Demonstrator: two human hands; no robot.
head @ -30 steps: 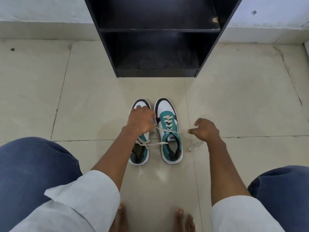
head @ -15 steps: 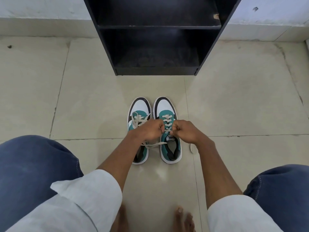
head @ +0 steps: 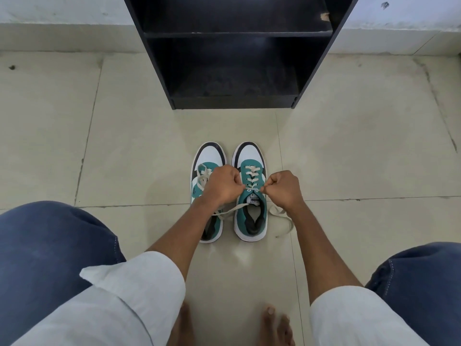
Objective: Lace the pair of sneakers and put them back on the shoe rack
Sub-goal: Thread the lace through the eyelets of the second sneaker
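Two teal, white and black sneakers stand side by side on the floor, toes pointing at the rack. The right sneaker (head: 250, 221) has its cream lace (head: 252, 182) threaded up the eyelets. My left hand (head: 222, 186) and my right hand (head: 282, 189) each pinch one side of that lace near the tongue, pulled apart over the shoe. Loose lace ends trail across the left sneaker (head: 209, 156) and onto the floor at the right (head: 279, 213). My left hand covers the middle of the left sneaker.
A black shoe rack (head: 234, 103) with bare shelves stands straight ahead against the wall. Beige floor tiles (head: 124, 151) surround the shoes. My knees in blue trousers frame both lower corners, and my bare feet (head: 274, 325) rest near the bottom edge.
A second ago my hands were wide apart with the lace stretched out. They came together over the right sneaker's tongue and now pull the two lace sides slightly apart.
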